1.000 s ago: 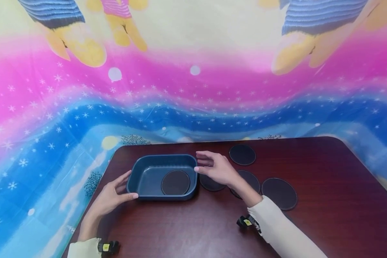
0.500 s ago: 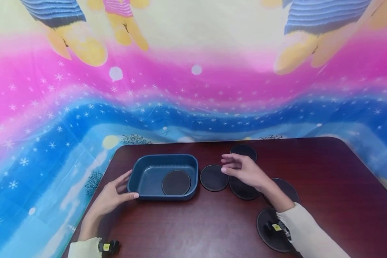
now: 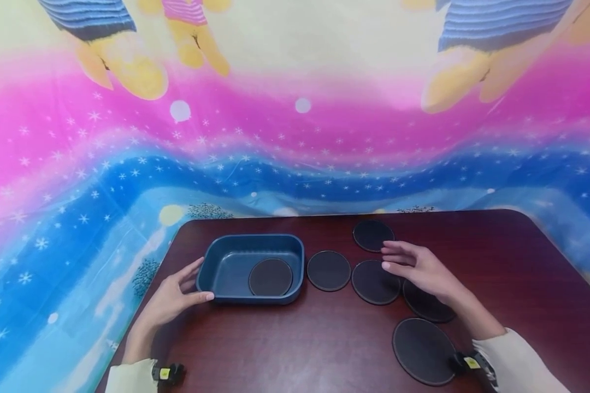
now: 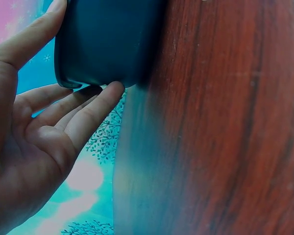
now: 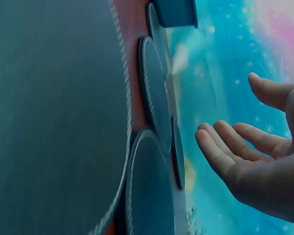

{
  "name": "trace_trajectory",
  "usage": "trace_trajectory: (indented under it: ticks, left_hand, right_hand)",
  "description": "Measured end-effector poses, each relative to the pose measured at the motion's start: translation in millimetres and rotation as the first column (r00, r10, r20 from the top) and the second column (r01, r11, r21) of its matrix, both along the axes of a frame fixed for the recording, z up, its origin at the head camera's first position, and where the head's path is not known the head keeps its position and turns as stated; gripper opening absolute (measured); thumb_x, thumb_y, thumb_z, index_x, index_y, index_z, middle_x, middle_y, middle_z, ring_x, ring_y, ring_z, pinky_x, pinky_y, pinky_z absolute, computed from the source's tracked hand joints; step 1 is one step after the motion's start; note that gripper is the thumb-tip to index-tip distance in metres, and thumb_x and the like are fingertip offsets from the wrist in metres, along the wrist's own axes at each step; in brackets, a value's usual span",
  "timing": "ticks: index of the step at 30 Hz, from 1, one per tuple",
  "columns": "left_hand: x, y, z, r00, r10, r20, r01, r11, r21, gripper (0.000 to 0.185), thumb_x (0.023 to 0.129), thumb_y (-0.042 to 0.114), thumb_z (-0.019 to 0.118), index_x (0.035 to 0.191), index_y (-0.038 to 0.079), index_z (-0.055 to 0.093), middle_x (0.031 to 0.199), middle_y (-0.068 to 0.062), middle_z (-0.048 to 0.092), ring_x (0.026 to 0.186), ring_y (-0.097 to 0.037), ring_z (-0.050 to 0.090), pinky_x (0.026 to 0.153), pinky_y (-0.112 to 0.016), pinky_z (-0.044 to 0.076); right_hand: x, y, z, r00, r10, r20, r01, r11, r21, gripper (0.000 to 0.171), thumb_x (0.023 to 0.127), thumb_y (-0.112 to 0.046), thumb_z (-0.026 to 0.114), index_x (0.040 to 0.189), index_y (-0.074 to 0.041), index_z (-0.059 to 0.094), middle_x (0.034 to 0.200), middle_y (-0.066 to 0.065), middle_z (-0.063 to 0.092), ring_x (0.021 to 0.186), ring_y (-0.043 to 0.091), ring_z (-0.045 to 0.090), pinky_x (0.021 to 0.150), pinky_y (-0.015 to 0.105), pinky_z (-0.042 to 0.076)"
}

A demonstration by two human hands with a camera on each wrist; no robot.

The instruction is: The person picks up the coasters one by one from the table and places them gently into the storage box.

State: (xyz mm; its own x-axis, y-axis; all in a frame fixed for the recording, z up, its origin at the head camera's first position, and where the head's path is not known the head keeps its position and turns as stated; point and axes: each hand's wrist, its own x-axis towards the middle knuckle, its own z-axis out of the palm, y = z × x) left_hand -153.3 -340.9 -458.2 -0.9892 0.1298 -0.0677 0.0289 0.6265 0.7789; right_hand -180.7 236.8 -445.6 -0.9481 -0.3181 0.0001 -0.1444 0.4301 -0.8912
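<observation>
Nearest the camera, a dark round mat (image 3: 424, 351) is lying flat on the dark red surface (image 3: 300, 349), just beside the right sleeve and its wrist camera.

The right hand (image 3: 420, 267) is hovering with fingers relaxed and spread, holding nothing, over the gap between two more mats. One second earlier it was up at the tray's right rim; half a second ago it was crossing above the mats; now it is sitting well to the right of the tray. The right wrist view is confirming the empty palm (image 5: 264, 166), clear of the mats below it.

The middle mat (image 3: 375, 281) is lying just left of the fingertips; another mat (image 3: 425, 303) is lying partly under the wrist. A further mat (image 3: 328, 270) is lying just beside the tray's right wall.

The left hand (image 3: 172, 297) is bracing the blue tray (image 3: 226, 256), thumb along the near rim and straight fingers against the left wall, unchanged across the three head frames.

One mat (image 3: 270, 277) is lying inside the tray, toward its right end. The farthest mat (image 3: 372, 235) is lying behind the right hand.

Judgement: the move away from the tray suggests the right hand is picking out a loose mat.
</observation>
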Motion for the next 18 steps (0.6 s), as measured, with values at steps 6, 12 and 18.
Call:
trace_trajectory:
  ticks: [6, 12, 18]
  left_hand:
    - [-0.7, 1.4, 1.2, 1.0, -0.019, -0.006, 0.019, 1.0, 0.006, 0.096, 0.094, 0.029, 0.086, 0.17, 0.011, 0.031, 0.159, -0.027, 0.054, 0.142, -0.049, 0.059, 0.099, -0.048, 0.064]
    - [-0.9, 1.8, 1.5, 1.0, -0.023, -0.011, 0.024, 1.0, 0.003, 0.095, 0.094, 0.029, 0.086, 0.17, 0.01, 0.031, 0.159, -0.028, 0.054, 0.141, -0.049, 0.059, 0.1, -0.05, 0.063]
    - [0.3, -0.2, -0.3, 1.0, -0.007, 0.002, 0.007, 1.0, 0.011, 0.096, 0.094, 0.028, 0.086, 0.17, 0.011, 0.031, 0.16, -0.026, 0.053, 0.143, -0.048, 0.058, 0.101, -0.048, 0.063]
  right_hand:
    - [10.1, 26.7, -2.8, 0.999, -0.024, -0.022, 0.025, 0.999, 0.034, 0.068, 0.106, -0.032, 0.071, 0.163, -0.005, 0.044, 0.159, 0.024, 0.055, 0.138, 0.033, 0.065, 0.093, 0.016, 0.058]
    - [16.4, 48.3, -7.0, 0.997, -0.04, -0.06, 0.044, 0.997, 0.061, 0.066, 0.106, -0.03, 0.072, 0.162, -0.009, 0.046, 0.159, 0.024, 0.054, 0.128, -0.006, 0.064, 0.093, 0.017, 0.059]
    - [21.6, 68.9, -9.9, 0.995, -0.023, -0.101, 0.032, 0.996, 0.087, 0.068, 0.104, -0.024, 0.074, 0.162, -0.003, 0.045, 0.16, 0.029, 0.051, 0.128, -0.021, 0.053, 0.099, 0.006, 0.05]
